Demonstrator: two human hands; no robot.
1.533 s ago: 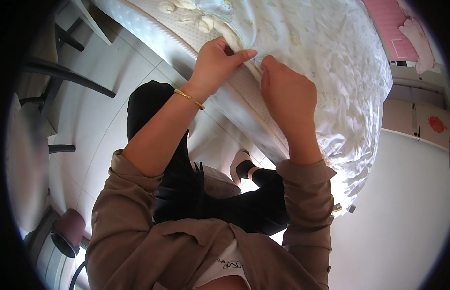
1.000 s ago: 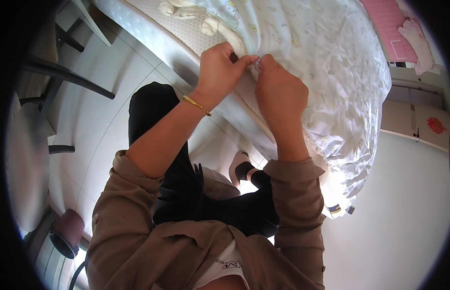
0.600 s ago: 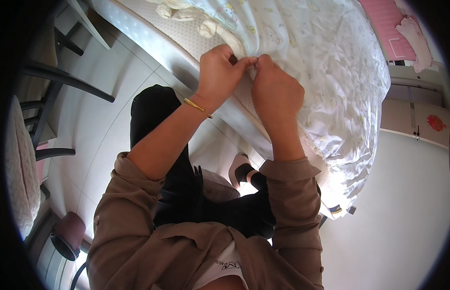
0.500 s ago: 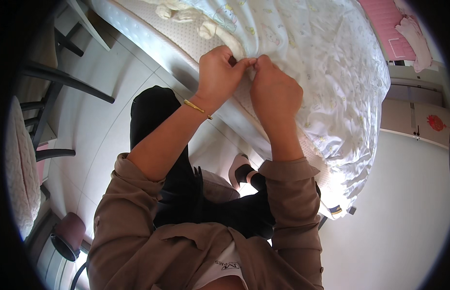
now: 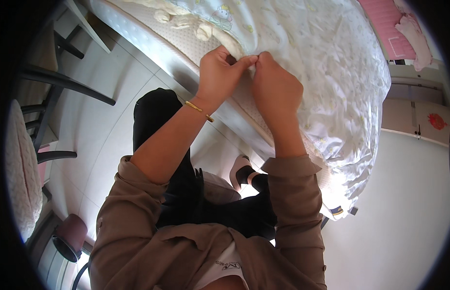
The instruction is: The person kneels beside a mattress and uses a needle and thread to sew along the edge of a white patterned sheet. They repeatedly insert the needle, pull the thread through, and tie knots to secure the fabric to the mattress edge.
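A white duvet cover (image 5: 322, 87) printed with small cartoon figures lies rumpled over the bed. My left hand (image 5: 220, 70) is closed, pinching the cover's edge between thumb and fingers. Right beside it, my right hand (image 5: 276, 82) pinches the same edge, the two thumbs almost touching. A cream, fluffy quilt (image 5: 205, 31) shows along the cover's edge, bunched just beyond my left hand. Exactly what lies between my fingertips is too small to make out. Both hands are above the near edge of the mattress (image 5: 181, 48).
On the left stand a dark-legged chair (image 5: 65, 79) and a seat with a white quilted covering (image 5: 22, 169). A dark bin (image 5: 70, 237) is on the tiled floor at lower left. Pink bedding (image 5: 387, 24) lies at the far right, near a pale cabinet (image 5: 418, 118).
Both hands keep their pinch on the cover's edge and have barely moved. The cover's fold and printed figure beyond them have shifted slightly to the left.
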